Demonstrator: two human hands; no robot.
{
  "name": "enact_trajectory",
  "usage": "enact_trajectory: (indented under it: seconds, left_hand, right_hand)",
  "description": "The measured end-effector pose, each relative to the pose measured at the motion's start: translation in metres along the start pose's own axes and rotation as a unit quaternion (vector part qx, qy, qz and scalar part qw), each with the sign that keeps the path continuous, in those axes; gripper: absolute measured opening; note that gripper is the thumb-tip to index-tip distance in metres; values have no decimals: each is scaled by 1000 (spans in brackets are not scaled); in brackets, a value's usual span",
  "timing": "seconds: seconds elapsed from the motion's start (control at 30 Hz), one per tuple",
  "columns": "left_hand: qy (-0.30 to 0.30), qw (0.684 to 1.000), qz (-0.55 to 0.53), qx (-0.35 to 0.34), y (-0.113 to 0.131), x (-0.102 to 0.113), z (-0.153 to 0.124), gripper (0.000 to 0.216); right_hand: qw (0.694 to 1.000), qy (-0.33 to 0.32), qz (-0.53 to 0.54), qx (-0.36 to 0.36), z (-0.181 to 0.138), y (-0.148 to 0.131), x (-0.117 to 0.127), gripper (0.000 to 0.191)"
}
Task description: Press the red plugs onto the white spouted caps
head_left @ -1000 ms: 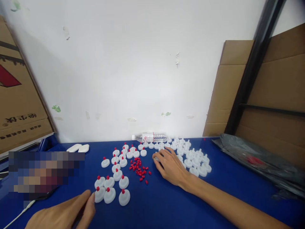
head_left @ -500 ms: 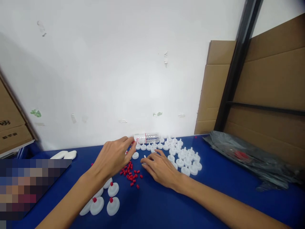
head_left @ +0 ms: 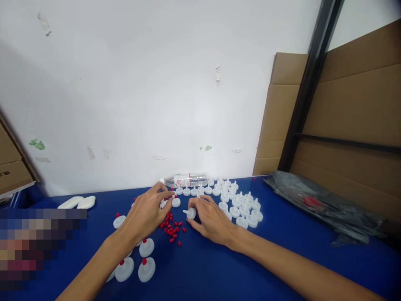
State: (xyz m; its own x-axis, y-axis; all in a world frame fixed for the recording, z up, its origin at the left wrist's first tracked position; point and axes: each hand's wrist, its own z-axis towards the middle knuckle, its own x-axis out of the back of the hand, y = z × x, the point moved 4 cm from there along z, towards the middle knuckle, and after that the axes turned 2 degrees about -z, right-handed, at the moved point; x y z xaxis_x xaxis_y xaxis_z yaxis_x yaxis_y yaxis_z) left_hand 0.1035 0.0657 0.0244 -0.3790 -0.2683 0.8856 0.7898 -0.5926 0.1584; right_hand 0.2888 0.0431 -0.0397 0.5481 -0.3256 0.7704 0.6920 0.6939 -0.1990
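My right hand [head_left: 208, 215] grips a white spouted lid [head_left: 191, 213], a round plastic piece with a thin stem, tilted so the stem points left. My left hand [head_left: 150, 207] hovers by the back of the loose red caps [head_left: 171, 230], thumb and index finger pinched close together; what lies between them is too small to make out. White lids stand right beside its fingertips, one of them a bare lid [head_left: 176, 202]. In front of my left forearm are several lids wearing red caps, such as this capped lid [head_left: 147, 269].
A clear bottle [head_left: 198, 179] lies along the white wall. Many uncapped white lids [head_left: 246, 205] cluster on the blue table [head_left: 200, 271] to the right. Grey plastic bags [head_left: 316, 209] lie farther right, near cardboard [head_left: 282, 117]. Two white oval objects [head_left: 86, 202] rest at left.
My right hand has lifted and tilted the white lid, which now shows between its fingers. My left hand has moved slightly left and down, uncovering more of the bottle. The view has shifted slightly.
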Motion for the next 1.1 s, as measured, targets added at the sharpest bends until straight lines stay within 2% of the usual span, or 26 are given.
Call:
enact_trajectory:
  seconds: [0.3,0.47,0.77,1.1]
  left_hand:
    - [38,994,-100,-6,-6,-4,2,33]
    - [54,994,-89,-7,-3,-2,1,30]
    - [38,997,-56,29,-3,-9,-2,30]
    - [31,996,-86,-8,4,-10,-3,33]
  right_hand:
    - [1000,4,1,3,0,-1,0,31]
    - [1000,9,7,12,0,-5,0,22]
    - [1000,8,10,14,-1,-5,-1,23]
    - [1000,1,1,16,-2,-6,-3,24]
